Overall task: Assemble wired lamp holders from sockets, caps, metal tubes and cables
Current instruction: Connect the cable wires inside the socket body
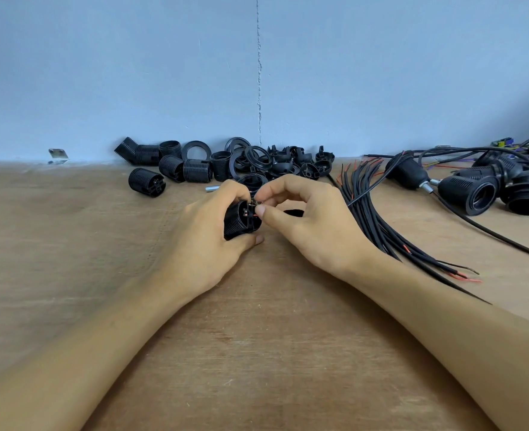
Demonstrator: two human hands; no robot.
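Observation:
My left hand [204, 241] grips a black threaded socket [240, 220] just above the wooden table, its terminal end facing right. My right hand [306, 219] pinches thin wire ends [255, 206] between thumb and forefinger at the socket's terminals. A black cable [372, 185] runs from under my right hand back toward the right. A small metal tube [212, 188] lies just behind my left hand.
Loose black sockets [146, 181], rings [196, 150] and caps [308, 169] are piled along the blue wall. A bundle of black cables [378, 225] fans out at the right. Finished wired holders [471, 194] lie far right. The wooden table [257, 353] runs toward me.

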